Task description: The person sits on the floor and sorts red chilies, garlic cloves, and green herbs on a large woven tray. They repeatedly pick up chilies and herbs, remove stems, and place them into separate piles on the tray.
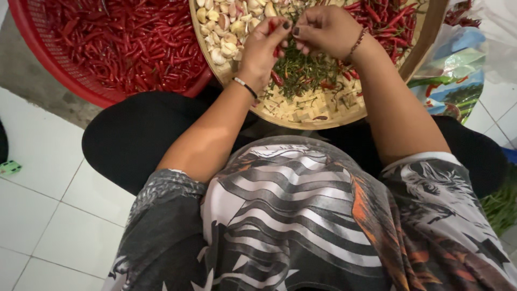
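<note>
A white tiled floor (48, 215) fills the lower left, and the person sits on it in dark trousers and a grey, black and white patterned shirt, knees spread to either side. At the upper left stands a big round red plastic mesh basket (51, 64), heaped with loose red chili peppers (129, 43). Just beside it, across the person's lap, rests a wide round woven bamboo tray (420, 48) whose near rim lies against the thighs. On the tray are a pile of pale peeled garlic cloves (226, 27) at the left, a heap of red chilies (388, 19) at the right, and a mound of thin green chili stems (304, 73) in the middle (a few stray red pods lie among them). A crumpled printed plastic bag (458, 86) lies to the right of the tray, and a small green object (9, 168) sits on the tiles at the far left edge. Both hands meet above the stem mound. The left hand (264, 46), with a black and white bracelet at the wrist, has its grip pinched on a single small red chili pepper (276, 46), fingertips pressed together around it. The right hand (326, 27), wearing a beaded bracelet, has its grip closed too, fingertips bunched at the top of that same pepper, touching the left fingers.
</note>
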